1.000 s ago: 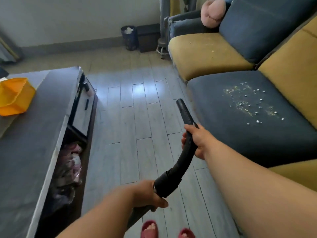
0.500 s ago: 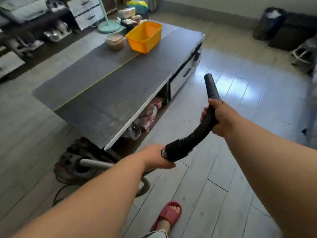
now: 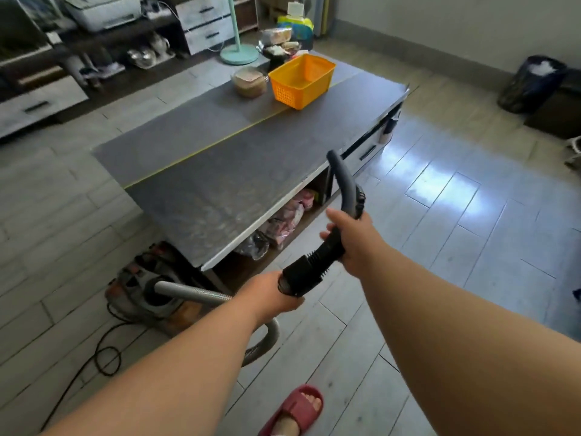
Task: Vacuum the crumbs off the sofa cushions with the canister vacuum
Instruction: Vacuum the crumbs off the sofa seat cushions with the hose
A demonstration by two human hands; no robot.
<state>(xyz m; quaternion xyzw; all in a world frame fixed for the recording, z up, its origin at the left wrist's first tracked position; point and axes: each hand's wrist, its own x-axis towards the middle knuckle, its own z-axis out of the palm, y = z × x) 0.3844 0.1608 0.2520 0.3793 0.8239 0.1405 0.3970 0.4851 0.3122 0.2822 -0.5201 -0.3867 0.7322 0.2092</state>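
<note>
1. Your right hand [image 3: 353, 243] is wrapping the curved handle [image 3: 345, 187], your left hand [image 3: 267, 294] gripping the cuff [image 3: 301, 278] just below, probably steadying the hose [image 3: 191, 293] running to the canister vacuum [image 3: 141, 287] left of that grip
2. The sofa cushions are lying out of view
3. Beyond both grips, a tub [image 3: 250, 82] is holding something brown beside an orange basket [image 3: 301, 81]

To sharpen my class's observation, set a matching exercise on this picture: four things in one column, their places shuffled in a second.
Things: 1 orange basket; 2 canister vacuum; 3 curved handle; 4 hose cuff.
Places: A in the left hand; B on the table; C in the right hand; D on the floor.
Pairs: 1-B; 2-D; 3-C; 4-A.
</note>
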